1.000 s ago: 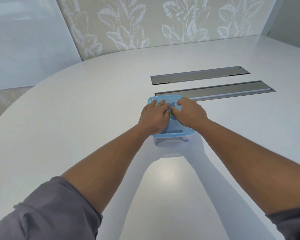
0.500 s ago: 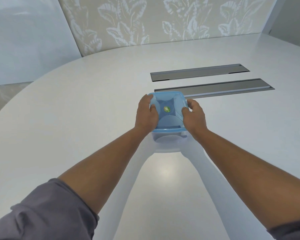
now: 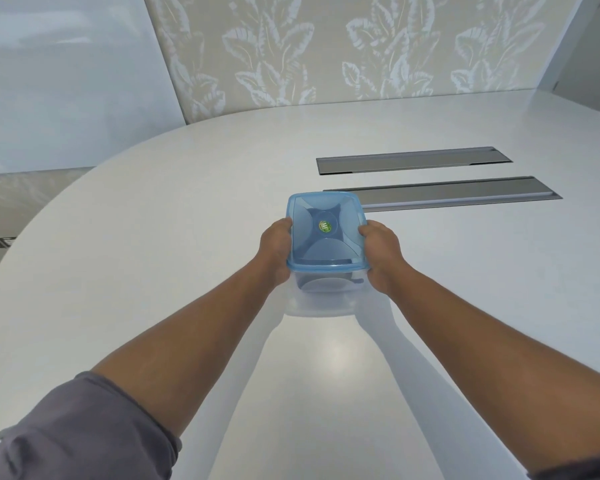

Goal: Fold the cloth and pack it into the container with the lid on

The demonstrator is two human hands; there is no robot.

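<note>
A clear plastic container [image 3: 326, 284] stands on the white table, closed by a translucent blue lid [image 3: 326, 233] with a small green sticker in its middle. Something dark shows faintly through the front wall; I cannot tell if it is the cloth. My left hand [image 3: 276, 251] grips the container's left side, fingers curled at the lid's edge. My right hand [image 3: 380, 252] grips the right side the same way. Both forearms reach straight out from grey sleeves.
The white oval table [image 3: 153, 271] spreads wide on all sides. Two grey metal slot covers [image 3: 413, 161] [image 3: 465, 192] lie flush in the tabletop just behind and right of the container. A leaf-patterned wall stands beyond the far edge.
Both hands slid off the top of the lid, where they pressed side by side, down to the container's left and right sides. The lid is now uncovered.
</note>
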